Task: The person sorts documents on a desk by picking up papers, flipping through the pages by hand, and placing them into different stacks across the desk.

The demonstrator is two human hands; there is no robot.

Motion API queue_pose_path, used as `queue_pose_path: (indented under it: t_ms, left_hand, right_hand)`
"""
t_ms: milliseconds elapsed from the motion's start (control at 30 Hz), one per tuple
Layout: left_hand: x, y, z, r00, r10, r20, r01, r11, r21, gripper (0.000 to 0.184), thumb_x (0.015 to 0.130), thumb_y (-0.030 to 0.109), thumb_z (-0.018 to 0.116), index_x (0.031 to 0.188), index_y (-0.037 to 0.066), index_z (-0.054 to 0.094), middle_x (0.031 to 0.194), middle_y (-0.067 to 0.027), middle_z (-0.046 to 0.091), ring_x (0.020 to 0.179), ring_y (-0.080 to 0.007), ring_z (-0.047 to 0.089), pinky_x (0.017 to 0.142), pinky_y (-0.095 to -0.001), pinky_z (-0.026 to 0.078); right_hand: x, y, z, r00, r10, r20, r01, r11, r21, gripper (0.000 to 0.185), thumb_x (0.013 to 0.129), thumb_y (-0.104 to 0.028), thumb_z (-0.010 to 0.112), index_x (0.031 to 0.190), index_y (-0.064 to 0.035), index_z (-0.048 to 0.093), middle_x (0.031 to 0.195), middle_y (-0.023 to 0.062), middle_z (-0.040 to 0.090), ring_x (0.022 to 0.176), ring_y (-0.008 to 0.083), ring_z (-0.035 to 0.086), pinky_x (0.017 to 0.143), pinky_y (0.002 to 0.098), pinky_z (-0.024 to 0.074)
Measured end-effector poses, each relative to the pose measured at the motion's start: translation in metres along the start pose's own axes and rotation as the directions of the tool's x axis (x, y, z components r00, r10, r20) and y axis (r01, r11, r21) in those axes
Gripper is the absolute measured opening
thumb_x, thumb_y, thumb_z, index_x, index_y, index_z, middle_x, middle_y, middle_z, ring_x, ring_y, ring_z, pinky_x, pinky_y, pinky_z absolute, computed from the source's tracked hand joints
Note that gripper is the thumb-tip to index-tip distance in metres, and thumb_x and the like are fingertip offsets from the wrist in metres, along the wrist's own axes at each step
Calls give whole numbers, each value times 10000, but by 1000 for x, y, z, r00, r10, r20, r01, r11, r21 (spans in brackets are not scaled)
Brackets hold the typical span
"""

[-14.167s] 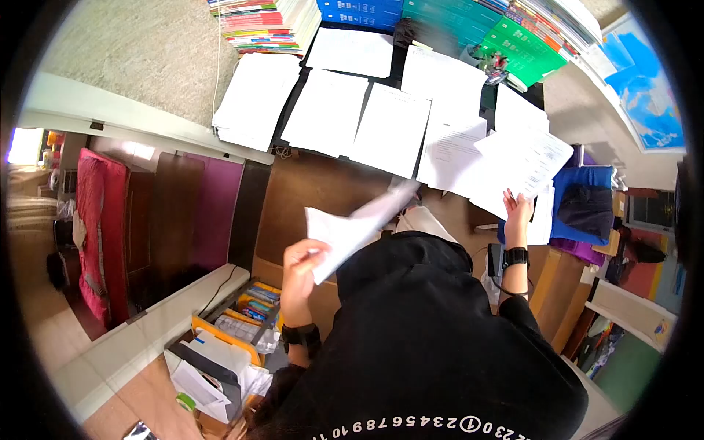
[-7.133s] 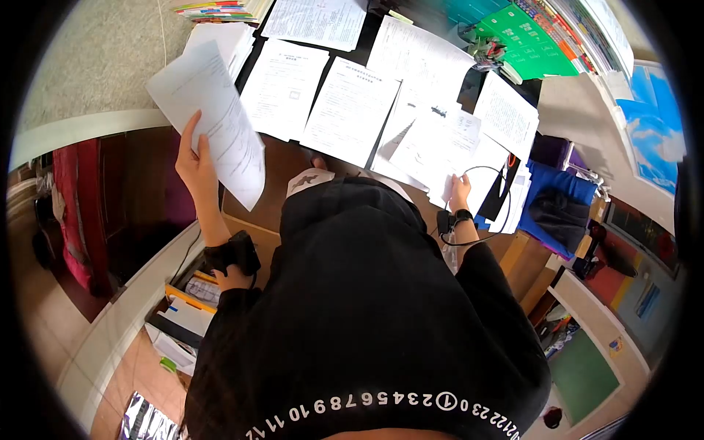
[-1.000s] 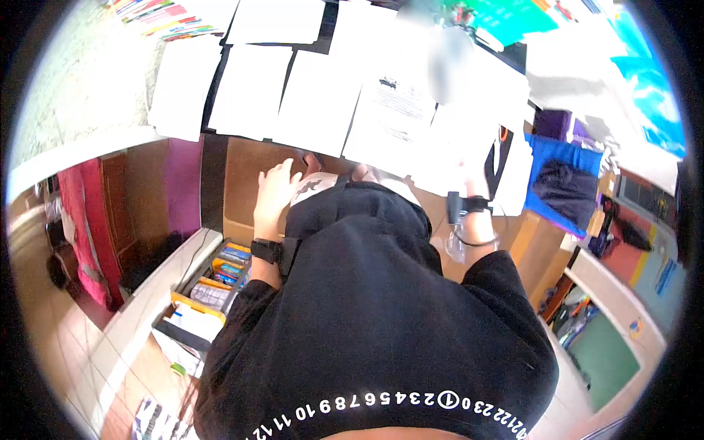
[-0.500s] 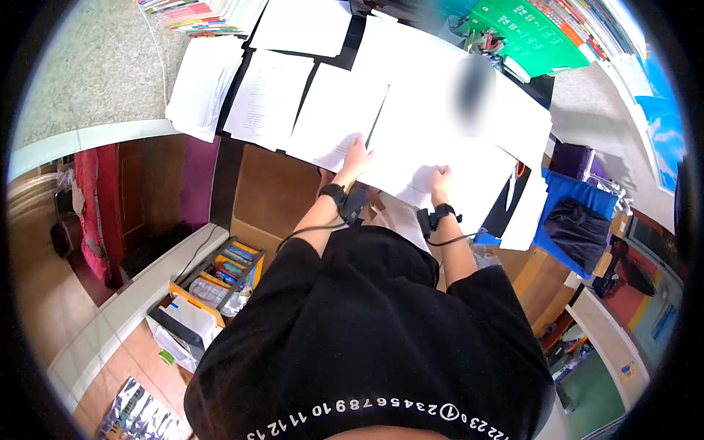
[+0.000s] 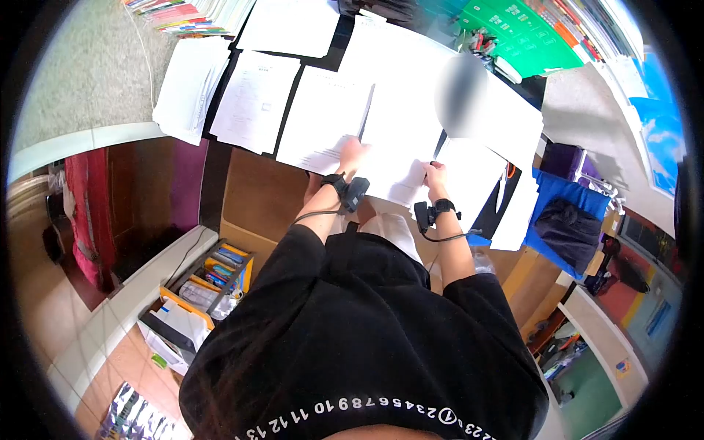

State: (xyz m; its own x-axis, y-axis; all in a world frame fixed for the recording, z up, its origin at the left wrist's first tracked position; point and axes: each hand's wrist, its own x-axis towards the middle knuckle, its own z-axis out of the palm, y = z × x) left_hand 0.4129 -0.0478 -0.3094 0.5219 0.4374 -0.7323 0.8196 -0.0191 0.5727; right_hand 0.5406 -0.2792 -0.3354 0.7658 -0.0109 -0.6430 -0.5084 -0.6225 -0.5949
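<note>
White sheets of paper cover the dark desk. A middle sheet (image 5: 392, 158) lies between my two hands, its near edge reaching the desk's front. At its left side, my left hand (image 5: 353, 154) is closed on the edge, over the corner of a neighbouring printed sheet (image 5: 323, 110). My right hand (image 5: 435, 176) is closed with bent fingers at the right edge of the middle sheet. A small dark spot shows by those fingers; I cannot make out what it is. Glare washes out most of the print.
Another printed sheet (image 5: 253, 103) and a paper stack (image 5: 189, 92) lie to the left. A green file box (image 5: 524, 33) and pens stand at the back right. A black bag (image 5: 568, 224) rests on blue cloth at the right. An organizer box (image 5: 213, 282) stands low on the left.
My right hand has moved slightly left and up with the sheet's right edge, and a dark gap now shows beside it. The view has shifted a little.
</note>
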Motion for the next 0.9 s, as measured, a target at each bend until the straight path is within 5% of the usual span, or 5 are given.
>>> queue_pose_path:
  t_ms: [200,433,567,733,900]
  left_hand:
    - [-33,7,11,931,304,-203,-271,947,174,414,739,221,557,1064,-36,560,912,-250,625,864,-402,598,784,-463,464]
    - [-91,31,14,794,466,-391,-559,812,-166,429,762,100,526,1152,-71,479,998,-268,598,893,-351,614,754,-391,487]
    - [-114,51,-20,893,379,-242,-438,607,-664,409,722,22,539,1117,-82,521,965,-149,633,875,-189,605,770,-272,465]
    - [-129,75,-64,826,551,-124,-495,600,-629,218,759,85,592,972,44,612,915,-43,638,888,-144,588,810,-276,452]
    - [-123,77,-62,732,613,-297,-650,496,-577,264,765,163,640,997,40,613,957,-47,626,933,-154,571,844,-281,428]
  right_hand:
    - [-28,-25,-16,961,72,268,-114,983,142,363,722,-186,674,987,33,560,710,26,550,570,123,512,513,253,434]
    - [-44,-36,-16,950,79,302,-198,901,386,668,676,-47,583,1279,-74,296,1122,128,426,995,237,443,808,480,373]
    - [-68,-81,-46,899,-55,434,-189,845,500,668,677,-16,554,1271,-56,251,917,72,522,865,185,501,797,439,387]
    - [-98,-159,-69,651,-604,460,384,785,487,362,767,-195,616,1084,-41,533,987,89,605,964,172,562,865,290,416]
    - [-95,-175,-65,652,-575,494,423,817,393,358,754,-187,617,1082,-56,558,998,74,608,968,156,553,845,271,413]
